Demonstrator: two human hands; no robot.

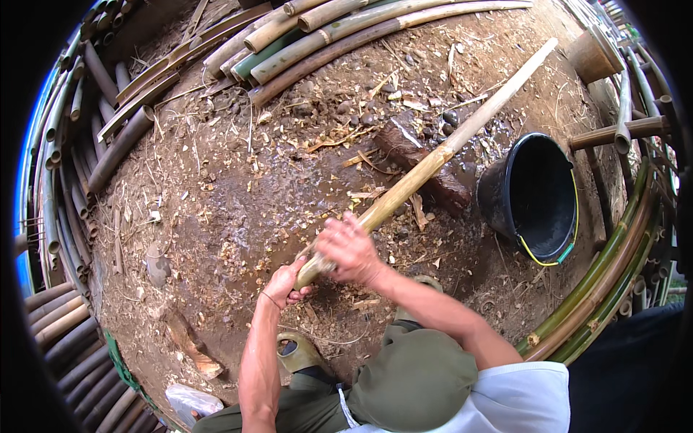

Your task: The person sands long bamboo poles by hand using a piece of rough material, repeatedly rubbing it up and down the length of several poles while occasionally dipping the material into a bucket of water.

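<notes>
A long, pale bamboo pole [422,173] slants from my hands up to the far right. Its near end is in my left hand [287,283], whose fingers are wrapped round it. Just farther along, my right hand [350,249] is curled over the pole, a little blurred by motion. A small whitish thing [326,265] shows under its near edge; I cannot make out what it is. Partway along, the pole passes over a wet, reddish-brown block [411,155] on the ground.
Right of the pole, a black bucket [498,189] with a yellow-green handle lies tilted. Bamboo poles are stacked at the far side [346,29], the left [54,180] and the right [603,296]. Wood chips cover the wet dirt [216,195]. A wood chunk [189,339] lies near left.
</notes>
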